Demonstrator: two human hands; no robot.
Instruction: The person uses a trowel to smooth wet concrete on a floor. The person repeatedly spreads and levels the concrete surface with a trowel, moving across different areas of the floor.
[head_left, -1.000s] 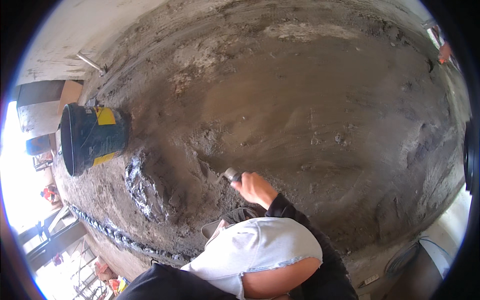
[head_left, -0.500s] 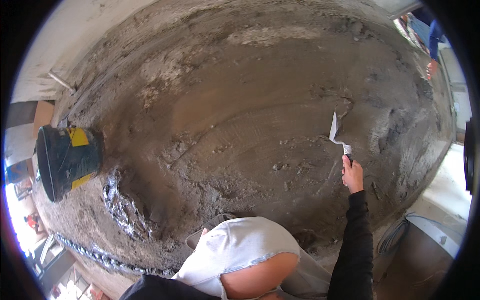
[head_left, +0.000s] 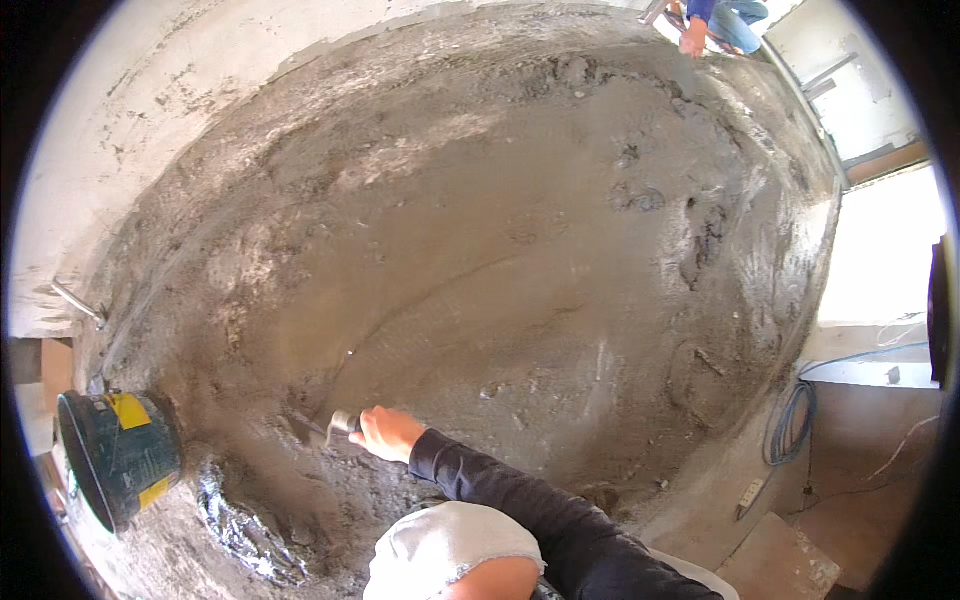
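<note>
My right hand (head_left: 388, 432), at the end of a dark sleeve, grips a metal trowel (head_left: 338, 428) by its handle, its blade low on the wet grey-brown mortar (head_left: 480, 300) left of lower centre. The blade is hard to make out against the mortar. The surface around it has smeared arcs and rough lumps. My bent knee (head_left: 460, 540), in torn pale jeans, shows at the bottom edge. My left hand is out of view.
A dark bucket (head_left: 120, 465) with yellow labels stands left, near shiny wet material (head_left: 245, 525). A pipe (head_left: 75, 300) protrudes beside the left wall. Another person's hand (head_left: 692, 40) is at upper right. A coiled cable (head_left: 790, 420) and power strip (head_left: 750, 495) lie right.
The trowel swung out to the right half a second ago and is now back toward the left, low on the mortar. The view has shifted, showing more of the other person.
</note>
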